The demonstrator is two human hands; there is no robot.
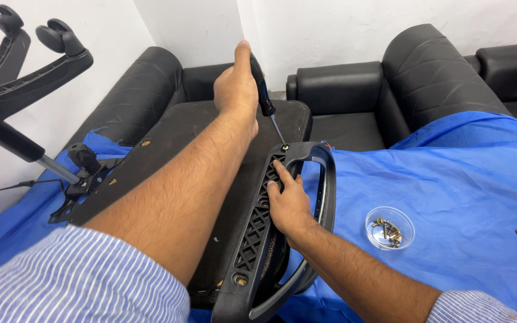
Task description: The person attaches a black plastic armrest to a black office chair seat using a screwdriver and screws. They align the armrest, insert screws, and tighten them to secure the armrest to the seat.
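You have the armrest [270, 227] lying on the seat underside [169, 137], the bowl of screws [389, 228] to its right on the cloth [462, 197], and the sofas [354, 96] behind.

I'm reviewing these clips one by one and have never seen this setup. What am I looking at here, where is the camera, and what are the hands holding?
The one picture comes from a camera worn on a person's head, looking down at their own bare arms. The left hand grips a black-handled screwdriver, its tip at a screw in a black plastic chair armrest. The right hand presses on that armrest. It lies on an upturned black office chair seat over a blue cloth. A small clear round dish of brass-coloured screws sits beside it.
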